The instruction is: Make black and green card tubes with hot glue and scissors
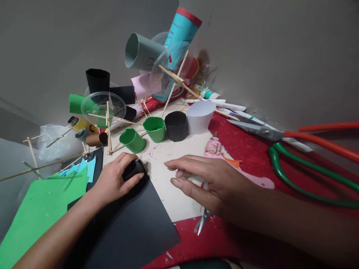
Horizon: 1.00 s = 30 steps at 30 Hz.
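Near the far corner of the black sheet, my left hand is closed around a small black paper cup, thumb and fingers on its sides. My right hand hovers over the white surface, its fingers apart and nothing between them. Beneath that hand lies a pair of small scissors, partly hidden. Beyond the hands stand two green paper cups, another black paper cup and a white paper cup. One green cup leans to the side.
Green sheets lie at the left beside thin wooden sticks. Clear plastic discs with coloured paper tubes and sticks stand at the back, including a blue tube. Large shears with orange and green handles rest at the right on red material.
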### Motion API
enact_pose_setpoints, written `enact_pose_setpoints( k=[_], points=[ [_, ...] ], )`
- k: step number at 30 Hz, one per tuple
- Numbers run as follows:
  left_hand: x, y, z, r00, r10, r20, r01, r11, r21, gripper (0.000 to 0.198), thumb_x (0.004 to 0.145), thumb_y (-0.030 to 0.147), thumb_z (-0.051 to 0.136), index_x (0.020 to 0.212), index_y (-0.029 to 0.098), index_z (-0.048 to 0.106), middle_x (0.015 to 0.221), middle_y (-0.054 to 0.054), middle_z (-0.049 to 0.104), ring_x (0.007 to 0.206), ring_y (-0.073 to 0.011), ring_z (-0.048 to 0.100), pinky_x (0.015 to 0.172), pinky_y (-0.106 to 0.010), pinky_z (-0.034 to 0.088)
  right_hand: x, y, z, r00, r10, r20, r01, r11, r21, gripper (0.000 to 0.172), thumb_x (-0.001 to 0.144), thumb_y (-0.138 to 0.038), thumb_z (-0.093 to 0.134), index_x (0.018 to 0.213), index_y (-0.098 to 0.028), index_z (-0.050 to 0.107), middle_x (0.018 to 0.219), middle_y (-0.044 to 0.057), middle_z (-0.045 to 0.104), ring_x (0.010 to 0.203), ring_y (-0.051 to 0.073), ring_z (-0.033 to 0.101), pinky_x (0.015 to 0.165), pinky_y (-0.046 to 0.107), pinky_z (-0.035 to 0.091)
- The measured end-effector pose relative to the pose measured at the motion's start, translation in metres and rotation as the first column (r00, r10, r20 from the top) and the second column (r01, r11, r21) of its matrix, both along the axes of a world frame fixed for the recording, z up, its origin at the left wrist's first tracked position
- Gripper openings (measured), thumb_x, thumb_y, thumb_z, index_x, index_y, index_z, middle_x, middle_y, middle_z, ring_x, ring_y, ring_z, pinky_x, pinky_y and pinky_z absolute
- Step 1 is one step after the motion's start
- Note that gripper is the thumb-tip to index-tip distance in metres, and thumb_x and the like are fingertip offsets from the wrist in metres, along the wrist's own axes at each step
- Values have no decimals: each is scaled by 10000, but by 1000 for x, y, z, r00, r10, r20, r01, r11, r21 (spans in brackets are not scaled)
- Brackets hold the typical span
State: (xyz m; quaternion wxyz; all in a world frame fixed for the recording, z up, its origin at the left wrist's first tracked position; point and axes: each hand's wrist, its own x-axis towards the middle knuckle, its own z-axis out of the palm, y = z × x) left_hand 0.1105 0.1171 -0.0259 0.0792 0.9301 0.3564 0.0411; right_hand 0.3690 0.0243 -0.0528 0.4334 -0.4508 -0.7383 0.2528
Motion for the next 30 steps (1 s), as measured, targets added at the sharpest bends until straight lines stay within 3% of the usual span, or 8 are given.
enact_pose_setpoints(
  k=[5,10,12,15,19,24,30],
  points=[
    [-1,-1,3,999,24,-37,-25,999,-32,396,916,433,574,1236,233,454,1175,-98,607,1051,-254,626,885,-399,525,2,0,0,1000,14,-9,-14,1000,19,258,955,-247,534,1160,-165,667,1074,100,748,930,207,707,844,324,553],
    [-5,-5,20,999,13,-42,-16,997,-72,740,870,519,630,1471,245,296,1487,-148,471,1331,-310,500,1055,-439,462,3,-1,2,1000,7,13,-8,998,63,251,958,-235,521,1151,-169,668,1043,95,752,916,206,708,809,315,557],
    [-7,-8,26,1000,8,-17,-8,999,-46,763,871,523,629,1493,247,286,1511,-144,458,1358,-313,478,1087,-448,437,3,-1,3,1000,9,17,-10,997,76,247,954,-230,516,1139,-177,672,1042,93,755,907,205,711,794,315,565],
    [-8,-8,27,999,-38,4,38,997,69,694,881,510,619,1458,219,366,1445,-156,532,1313,-319,521,1080,-462,441,3,-1,3,1000,7,4,-7,996,91,243,953,-225,514,1129,-178,675,1032,91,757,901,201,713,792,306,568],
    [-4,-2,12,988,-129,-88,144,969,200,652,877,530,609,1390,162,446,1363,-195,574,1264,-347,538,1055,-501,451,3,-1,0,1000,7,-4,-6,995,98,237,956,-221,522,1131,-165,671,1027,85,752,920,194,710,803,291,556],
    [1,1,1,985,-105,-138,129,976,176,586,908,532,550,1305,106,487,1260,-215,582,1150,-334,582,956,-465,516,3,0,-1,1000,7,21,-8,999,50,236,960,-235,520,1125,-168,676,1037,81,753,932,194,709,811,289,552],
    [1,1,1,983,-70,-170,97,983,158,481,914,570,505,1170,164,525,1114,-154,609,1005,-302,610,850,-435,540,2,-2,-2,998,-9,66,5,998,59,241,960,-219,515,1141,-179,670,1054,79,759,946,202,715,831,304,572]
  ],
)
